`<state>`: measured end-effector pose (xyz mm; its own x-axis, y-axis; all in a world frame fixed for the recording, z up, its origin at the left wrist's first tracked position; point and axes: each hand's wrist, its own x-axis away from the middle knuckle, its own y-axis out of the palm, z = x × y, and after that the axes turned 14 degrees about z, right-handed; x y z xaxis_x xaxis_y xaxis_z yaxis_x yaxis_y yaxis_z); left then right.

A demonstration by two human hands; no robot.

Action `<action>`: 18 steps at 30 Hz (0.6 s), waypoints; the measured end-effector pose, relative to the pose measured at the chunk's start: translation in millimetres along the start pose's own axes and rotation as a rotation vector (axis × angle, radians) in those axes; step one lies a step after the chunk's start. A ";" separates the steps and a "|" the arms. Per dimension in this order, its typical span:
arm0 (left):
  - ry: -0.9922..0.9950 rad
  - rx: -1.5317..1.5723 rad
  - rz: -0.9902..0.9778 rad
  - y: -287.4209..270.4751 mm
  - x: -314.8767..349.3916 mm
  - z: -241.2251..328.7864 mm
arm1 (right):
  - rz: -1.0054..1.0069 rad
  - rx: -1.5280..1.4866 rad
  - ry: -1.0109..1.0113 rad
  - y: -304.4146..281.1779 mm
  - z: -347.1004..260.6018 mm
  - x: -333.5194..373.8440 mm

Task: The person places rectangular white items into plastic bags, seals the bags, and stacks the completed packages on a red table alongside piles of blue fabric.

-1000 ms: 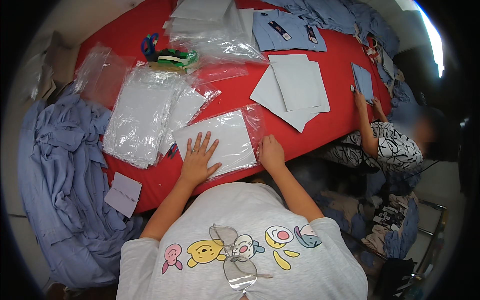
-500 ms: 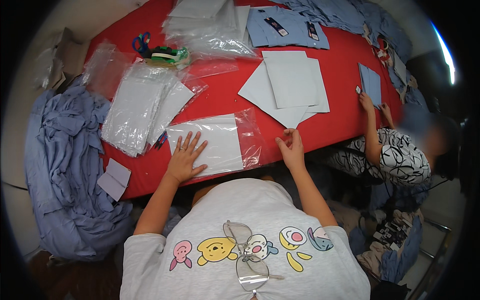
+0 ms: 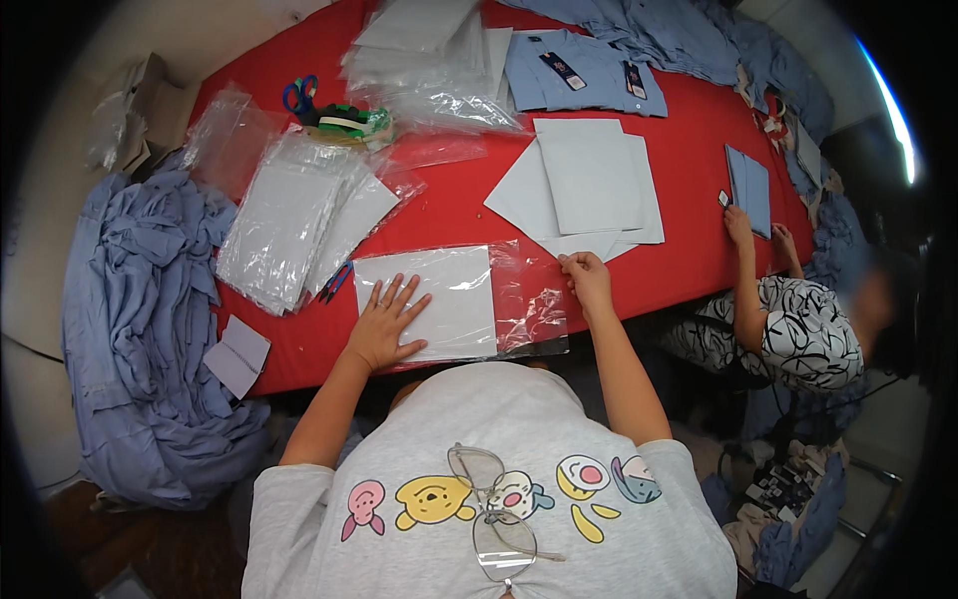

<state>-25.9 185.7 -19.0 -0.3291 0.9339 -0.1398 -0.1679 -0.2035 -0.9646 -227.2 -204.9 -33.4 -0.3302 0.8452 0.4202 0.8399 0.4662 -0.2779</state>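
Observation:
A clear plastic bag [image 3: 531,311] lies near the table's front edge with a white sheet [image 3: 454,299] inside it. My left hand [image 3: 387,327] rests flat on the bagged sheet, fingers spread. The bag's see-through end stretches to the right, past the sheet. Farther right, my right hand [image 3: 589,282] has its thumb and fingers pinched together at the near corner of a fanned stack of white sheets [image 3: 591,185]. The fingertips cover that corner. Left of the bag is a pile of bagged white sheets [image 3: 274,225], with small blue-handled snips [image 3: 337,281] between them.
More clear bags [image 3: 424,85], a green tape dispenser [image 3: 349,122] and blue-handled scissors [image 3: 299,97] lie farther back. Folded blue shirts [image 3: 579,75] with tags sit beyond. Blue fabric [image 3: 150,349] heaps at the left. A co-worker [image 3: 803,324] handles a folded blue garment [image 3: 748,190] at right.
My right thumb and fingers have closed together at the stack's corner. My left hand stays flat on the bagged sheet. The whole view has shifted slightly.

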 end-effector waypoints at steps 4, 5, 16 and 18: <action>-0.009 0.004 -0.002 0.2 0.4 0.3 | 0.139 -0.129 -0.409 6.0 -16.0 42.0; -0.013 0.004 0.002 1.1 0.8 -0.1 | 0.095 -0.152 -0.475 12.3 -20.8 50.0; -0.048 0.046 0.036 1.9 5.4 -2.0 | -0.389 0.061 0.263 77.1 -44.8 55.4; -0.047 0.057 0.034 2.7 2.7 -2.4 | -0.448 0.203 0.232 79.3 -38.9 52.4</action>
<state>-25.1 188.3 -22.5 -0.3789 0.9116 -0.1597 -0.2086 -0.2523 -0.9449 -161.1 -133.8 0.2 -0.5137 0.4828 0.7092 0.5307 0.8284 -0.1794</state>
